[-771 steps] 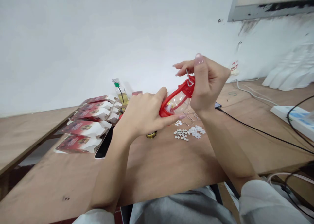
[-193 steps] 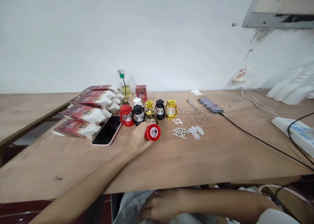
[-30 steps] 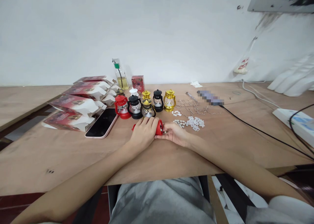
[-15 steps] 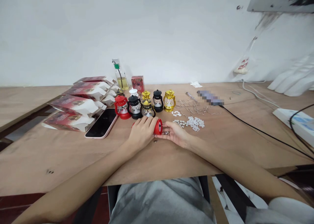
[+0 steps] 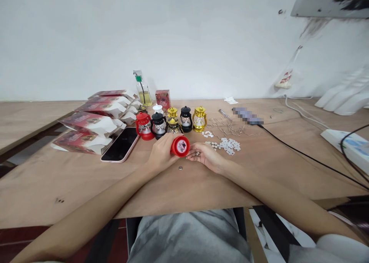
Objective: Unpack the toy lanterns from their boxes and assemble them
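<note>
My left hand [image 5: 162, 152] is wrapped round a small red lantern [image 5: 181, 146] that lies on its side, its round base with a pictured label facing me. Close beside that base, my right hand [image 5: 206, 157] is half curled, palm toward me, with a small silver button cell [image 5: 197, 154] resting against its fingers. Another button cell [image 5: 180, 168] lies on the table just below the lantern. Behind my hands stand several more small lanterns: a red one [image 5: 144, 126], black ones [image 5: 158, 125] and gold ones [image 5: 200, 119].
A phone [image 5: 120, 144] and several folded red-and-white boxes [image 5: 83, 142] lie to the left. A pump bottle [image 5: 144, 92] and a red box [image 5: 163, 98] stand behind. On the right are white plastic pieces [image 5: 230, 145], bent wires [image 5: 226, 125], a screwdriver [image 5: 225, 114] and a cable [image 5: 302, 151].
The lantern in my left hand has turned so its base faces me more fully. The left hand has shifted slightly, uncovering more of the button cell on the table.
</note>
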{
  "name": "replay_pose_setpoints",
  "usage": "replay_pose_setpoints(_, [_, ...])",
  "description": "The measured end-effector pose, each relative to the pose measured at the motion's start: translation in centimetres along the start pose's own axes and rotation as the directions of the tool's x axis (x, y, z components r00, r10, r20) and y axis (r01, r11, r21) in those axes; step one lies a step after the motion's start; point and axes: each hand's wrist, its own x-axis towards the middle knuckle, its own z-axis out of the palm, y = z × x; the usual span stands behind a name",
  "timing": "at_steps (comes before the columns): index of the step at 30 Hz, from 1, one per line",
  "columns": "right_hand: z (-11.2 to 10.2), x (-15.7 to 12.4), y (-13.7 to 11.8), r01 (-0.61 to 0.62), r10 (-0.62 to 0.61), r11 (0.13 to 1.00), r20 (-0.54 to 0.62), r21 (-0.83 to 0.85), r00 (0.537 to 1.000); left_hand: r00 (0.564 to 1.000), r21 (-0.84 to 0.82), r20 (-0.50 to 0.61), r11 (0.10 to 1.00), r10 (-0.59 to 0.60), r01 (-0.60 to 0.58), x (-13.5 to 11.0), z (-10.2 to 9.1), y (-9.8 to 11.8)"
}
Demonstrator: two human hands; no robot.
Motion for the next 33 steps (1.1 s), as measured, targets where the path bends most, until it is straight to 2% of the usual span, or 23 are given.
replay_pose_setpoints(2, [0.1,0.0,0.2,0.024,-0.023,0.997,0.015,-0.072,1.000,0.999,-0.020,-0.022,0.999,0.025,-0.025,0.0,-0.1,0.1])
replay_pose_setpoints(4, [0.2,-0.1,0.5,0.068,-0.063,0.971,0.032,-0.230,0.998,0.998,-0.026,-0.030,0.999,0.047,-0.048,0.0,-0.1,0.2])
replay_pose_setpoints(6, [0.4,-0.4,0.7,0.185,-0.157,0.861,0.099,-0.474,0.983,0.998,-0.021,-0.024,0.998,0.055,-0.055,0.0,-0.2,0.2])
replay_pose_setpoints(7, [0.5,-0.7,0.9,0.258,-0.211,0.744,0.149,-0.616,0.966,0.999,-0.016,-0.018,0.999,0.051,-0.051,0.0,-0.2,0.2])
replay_pose_setpoints(8, [0.7,-1.0,1.0,0.319,-0.253,0.577,0.207,-0.752,0.945,0.999,-0.012,-0.012,0.999,0.046,-0.046,0.0,-0.2,0.2])
replay_pose_setpoints(10, [1.0,-1.8,1.2,0.352,-0.268,0.156,0.303,-0.923,0.915,0.999,-0.007,-0.004,0.999,0.037,-0.037,0.0,-0.1,0.2])
replay_pose_setpoints(11, [1.1,-2.2,1.3,0.331,-0.244,-0.034,0.329,-0.943,0.912,0.999,-0.005,-0.002,0.999,0.035,-0.035,0.0,-0.1,0.2])
replay_pose_setpoints(12, [1.3,-2.5,1.3,0.309,-0.215,-0.179,0.344,-0.934,0.914,0.999,-0.003,-0.002,0.999,0.035,-0.035,-0.1,-0.1,0.1])
replay_pose_setpoints(13, [1.4,-2.6,1.2,0.294,-0.189,-0.274,0.351,-0.916,0.917,0.999,-0.001,-0.004,0.999,0.034,-0.034,-0.1,0.0,0.1])
replay_pose_setpoints(14, [1.5,-2.7,1.2,0.283,-0.169,-0.331,0.351,-0.900,0.921,0.999,0.001,-0.007,0.999,0.032,-0.032,-0.1,0.0,0.1])
replay_pose_setpoints(16, [1.7,-2.5,1.1,0.261,-0.157,-0.382,0.340,-0.887,0.927,1.000,0.002,-0.009,1.000,0.028,-0.028,-0.1,0.0,0.0])
replay_pose_setpoints(19, [1.9,-2.0,1.0,0.232,-0.159,-0.410,0.320,-0.882,0.934,1.000,0.001,-0.002,1.000,0.029,-0.029,-0.2,0.0,0.2])
replay_pose_setpoints(27, [1.6,-1.1,1.0,0.170,-0.187,-0.417,0.267,-0.893,0.945,0.998,0.034,0.020,0.998,0.056,-0.057,-0.1,-0.1,0.7])
replay_pose_setpoints(33, [0.9,-0.6,0.1,0.044,-0.216,-0.397,0.140,-0.917,0.966,0.998,0.032,0.029,0.998,0.049,-0.050,-0.1,-0.2,0.6])
